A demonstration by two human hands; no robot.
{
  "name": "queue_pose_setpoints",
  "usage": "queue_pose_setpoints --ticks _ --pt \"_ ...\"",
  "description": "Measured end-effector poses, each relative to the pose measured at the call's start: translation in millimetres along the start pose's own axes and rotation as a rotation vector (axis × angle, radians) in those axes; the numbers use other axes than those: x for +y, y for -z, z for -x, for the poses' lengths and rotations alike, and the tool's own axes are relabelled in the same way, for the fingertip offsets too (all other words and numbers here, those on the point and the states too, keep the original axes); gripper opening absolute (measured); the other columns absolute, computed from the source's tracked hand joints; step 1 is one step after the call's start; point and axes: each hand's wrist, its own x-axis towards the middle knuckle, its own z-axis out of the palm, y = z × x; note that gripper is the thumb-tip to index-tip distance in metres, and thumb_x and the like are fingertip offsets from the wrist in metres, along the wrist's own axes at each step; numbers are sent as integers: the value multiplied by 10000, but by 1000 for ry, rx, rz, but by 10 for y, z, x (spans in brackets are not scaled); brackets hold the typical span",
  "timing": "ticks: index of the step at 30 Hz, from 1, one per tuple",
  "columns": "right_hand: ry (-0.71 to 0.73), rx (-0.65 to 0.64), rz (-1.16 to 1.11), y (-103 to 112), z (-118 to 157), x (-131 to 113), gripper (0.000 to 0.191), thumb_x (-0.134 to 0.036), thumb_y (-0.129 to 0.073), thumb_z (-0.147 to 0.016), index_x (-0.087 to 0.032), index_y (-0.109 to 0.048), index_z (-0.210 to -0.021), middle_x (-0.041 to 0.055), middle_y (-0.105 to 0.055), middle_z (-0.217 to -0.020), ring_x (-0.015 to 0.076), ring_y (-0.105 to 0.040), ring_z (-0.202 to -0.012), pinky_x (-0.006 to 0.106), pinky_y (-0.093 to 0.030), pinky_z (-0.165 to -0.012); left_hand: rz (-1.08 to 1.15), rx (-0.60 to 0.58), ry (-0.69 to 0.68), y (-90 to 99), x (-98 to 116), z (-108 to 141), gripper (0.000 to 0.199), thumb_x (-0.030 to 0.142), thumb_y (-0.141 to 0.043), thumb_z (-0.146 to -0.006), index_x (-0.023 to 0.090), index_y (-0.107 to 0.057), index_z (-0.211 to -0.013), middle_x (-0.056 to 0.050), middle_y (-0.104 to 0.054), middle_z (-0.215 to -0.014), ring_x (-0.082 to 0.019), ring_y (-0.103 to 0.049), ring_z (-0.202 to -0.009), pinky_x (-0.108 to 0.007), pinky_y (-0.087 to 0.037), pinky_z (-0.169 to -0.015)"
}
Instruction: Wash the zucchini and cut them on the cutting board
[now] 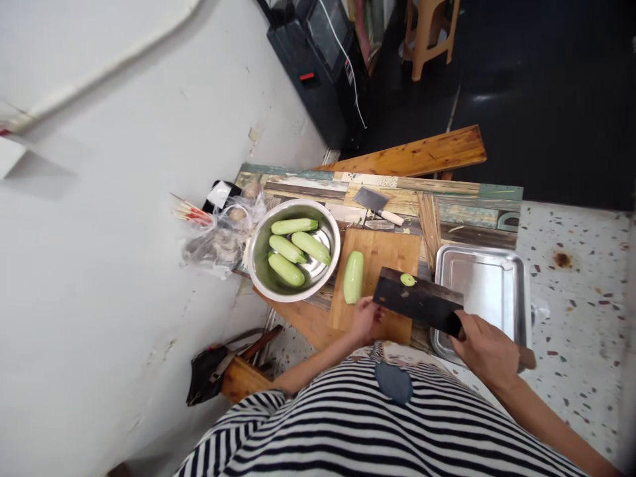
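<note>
A dark, wide cleaver (417, 301) is held by my right hand (487, 348), its blade over the right part of the wooden cutting board (382, 245). A small round green slice (408, 280) lies on the blade. One pale green zucchini (353, 277) lies lengthwise on the board, left of the blade. Just below its near end is my left hand (366, 318), with curled fingers close to the blade's left corner; what they hold, if anything, is too small to tell. Several zucchinis (287, 249) lie in a round metal bowl (254, 265) to the left.
A metal tray (524, 298) sits right of the board, beside thin wooden sticks (430, 222). Behind the board lies a scraper (371, 199) with a pale handle. Plastic bags (223, 242) are near the wall, and a wooden bench (422, 151) stands beyond the table.
</note>
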Motion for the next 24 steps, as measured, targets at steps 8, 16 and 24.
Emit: queue_pose_setpoints --ticks 8,16,24 --pt "-101 -5 105 147 914 187 329 -303 -449 -975 -87 -595 -1177 68 -667 -848 212 -582 -637 313 -354 -569 -1564 -310 -739 -380 334 -492 383 33 -491 -882 159 -630 -1216 -151 -548 -1363 -272 -472 -1301 -451 -340 -1144" --pt "-88 -46 43 89 997 157 263 -257 -466 -974 -108 -578 -1159 54 -663 -843 212 -613 -696 317 -398 -626 -1707 -466 -751 -752 481 -419 282 80 -463 -893 138 -632 -1110 -84 -699 -1035 -199 -638 -972 -333 -491 -932" --pt "-28 -3 -63 249 1184 384 263 -193 -453 -962 -87 -612 -1143 93 -672 -893 217 -605 -773 324 -437 -706 -1752 -1104 -703 -1418 166 48 524 490 -825 -689 247 -715 -1141 -50 -711 -1088 -246 -643 -1058 -314 -481 -943"
